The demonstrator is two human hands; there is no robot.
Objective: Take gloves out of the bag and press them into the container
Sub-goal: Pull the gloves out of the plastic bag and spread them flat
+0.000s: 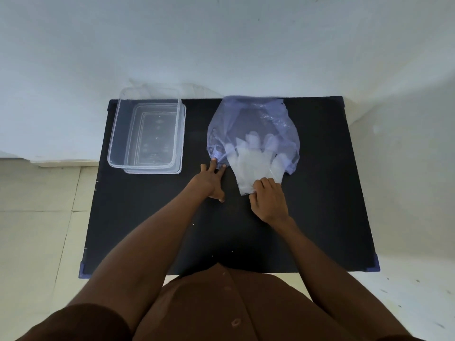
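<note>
The gloves (248, 163) lie half inside the bag (253, 124). Their pale fingers show through the thin bluish plastic, and the cuff end sticks out of the bag mouth toward the person. The right hand (269, 200) is closed on this cuff end: its fingers curl over the near edge of the gloves and pinch them. The left hand (211, 183) lies just to the left of the right hand, with a small gap of bare counter between them. Its fingers are spread and stretched forward, and their tips press on the left corner of the bag mouth; it grips nothing. The rest of the bag spreads out beyond both hands, flat and wrinkled.

The container (147, 134) is clear and has nothing in it. It stands beyond the left hand and further to the left, apart from the bag. Under it lies what looks like a second clear piece, maybe the lid, but I cannot tell for sure.

All things rest on a black counter (320, 205) with blue corner caps. Behind the counter is a plain white wall (221, 45). To the left of the left arm the floor (37, 217) shows pale tiles. The person wears a brown shirt (234, 311) with buttons and short sleeves.
</note>
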